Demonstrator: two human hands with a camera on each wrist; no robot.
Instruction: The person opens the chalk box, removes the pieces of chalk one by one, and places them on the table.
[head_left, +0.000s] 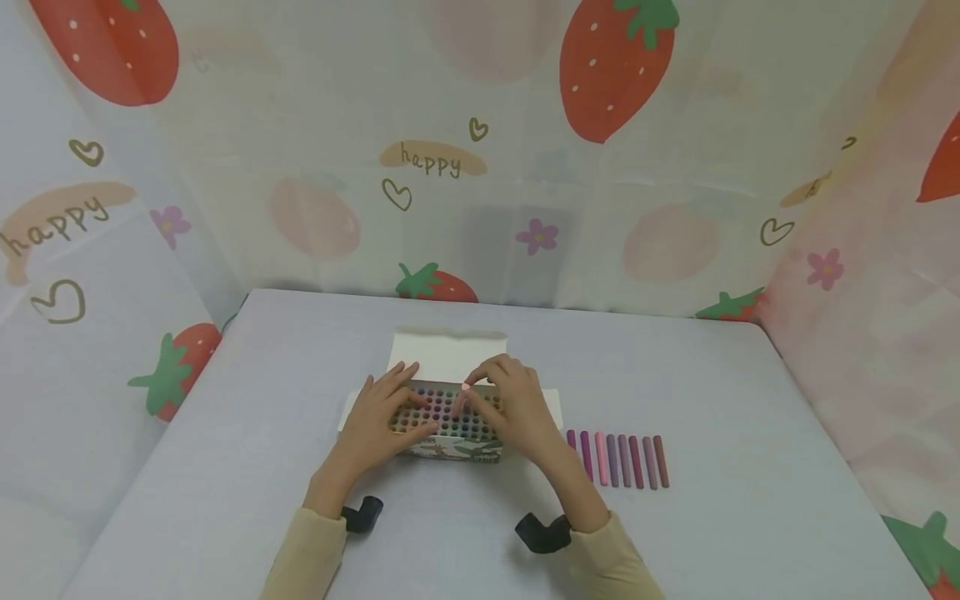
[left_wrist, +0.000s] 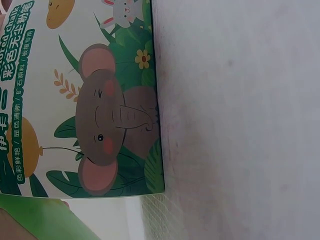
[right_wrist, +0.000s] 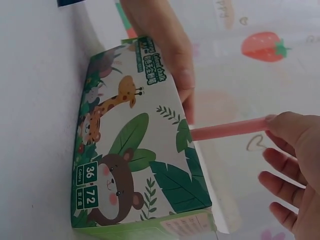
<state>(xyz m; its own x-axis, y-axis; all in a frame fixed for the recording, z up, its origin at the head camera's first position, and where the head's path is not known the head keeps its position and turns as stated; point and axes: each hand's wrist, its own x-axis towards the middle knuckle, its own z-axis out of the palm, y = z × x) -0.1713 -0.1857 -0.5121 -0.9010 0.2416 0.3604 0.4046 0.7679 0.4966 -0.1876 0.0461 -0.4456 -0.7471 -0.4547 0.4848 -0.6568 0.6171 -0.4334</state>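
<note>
An opened chalk box with a printed animal front stands on the table, its holes filled with rows of coloured chalk ends. My right hand pinches a pink chalk stick by its upper end, between thumb and index finger. The stick's lower end is at the box's open top, hidden behind the front wall in the right wrist view. Over the box's left side lies my left hand, fingers spread and touching the top. The left wrist view shows mostly the box front.
To the right of the box, several pink, purple and brown chalk sticks lie side by side on the white table. The box's white lid stands raised at the back. A strawberry-print curtain hangs behind.
</note>
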